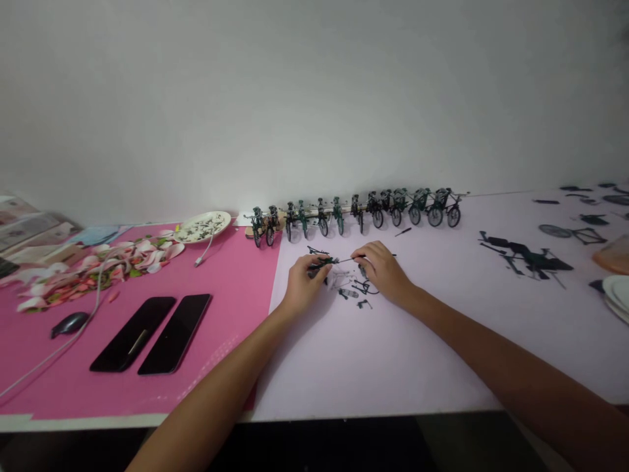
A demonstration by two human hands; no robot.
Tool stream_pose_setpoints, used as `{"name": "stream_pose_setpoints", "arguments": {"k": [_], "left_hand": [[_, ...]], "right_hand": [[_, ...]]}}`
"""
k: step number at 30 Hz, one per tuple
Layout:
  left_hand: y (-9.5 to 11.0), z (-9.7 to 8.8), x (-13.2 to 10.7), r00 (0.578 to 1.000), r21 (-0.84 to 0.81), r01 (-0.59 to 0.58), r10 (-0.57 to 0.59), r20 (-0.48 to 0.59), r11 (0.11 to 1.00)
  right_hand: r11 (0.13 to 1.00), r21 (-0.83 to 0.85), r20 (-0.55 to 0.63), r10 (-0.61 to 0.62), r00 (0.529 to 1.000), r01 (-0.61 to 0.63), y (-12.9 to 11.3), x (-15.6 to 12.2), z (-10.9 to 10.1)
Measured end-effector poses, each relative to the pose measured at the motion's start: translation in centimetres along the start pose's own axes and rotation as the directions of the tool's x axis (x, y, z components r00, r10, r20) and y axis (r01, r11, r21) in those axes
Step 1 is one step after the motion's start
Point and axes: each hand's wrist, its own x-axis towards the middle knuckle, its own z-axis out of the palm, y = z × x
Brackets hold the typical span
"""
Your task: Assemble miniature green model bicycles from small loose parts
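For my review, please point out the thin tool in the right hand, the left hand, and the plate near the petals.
Thin tool (346, 259): head view, on its bare shaft.
Left hand (301, 280): head view, on the back of the hand.
Plate (227, 219): head view, on its right rim.

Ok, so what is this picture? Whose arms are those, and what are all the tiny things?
There's no robot here, just a person working with bare hands. The camera is worn on their head, looking forward and down. The left hand holds a small dark part. The right hand holds a thin tool, perhaps a screwdriver, pointing at that part. Loose bits lie on the table beneath. Behind, little bikes stand in a row by the wall. Over to the left are two phones, petals and a plate.
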Motion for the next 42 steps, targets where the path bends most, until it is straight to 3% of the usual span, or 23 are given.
{"name": "stream_pose_setpoints", "arguments": {"k": [3, 11, 23, 42], "left_hand": [[0.1, 0.1, -0.1, 1.0, 0.028, -0.012, 0.012, 0.004, 1.0], [-0.3, 0.1, -0.2, 0.997, 0.035, -0.064, 0.062, 0.053, 0.997], [0.1, 0.1, -0.5, 0.987, 0.135, -0.123, 0.106, 0.124, 0.983], [-0.1, 0.1, -0.5, 0.985, 0.148, -0.137, 0.119, 0.123, 0.98]], "right_hand": [[0.999, 0.054, -0.082, 0.007, 0.997, -0.003, -0.7, -0.1, -0.3], [0.997, 0.075, -0.158, 0.015, 0.987, -0.003, -1.5, -0.2, -0.4], [0.981, 0.016, -0.198, -0.187, 0.962, 0.195, -1.7, -0.1, -0.1], [0.975, -0.01, -0.183, -0.221, 0.958, 0.223, -2.2, 0.0, -0.4]]}}
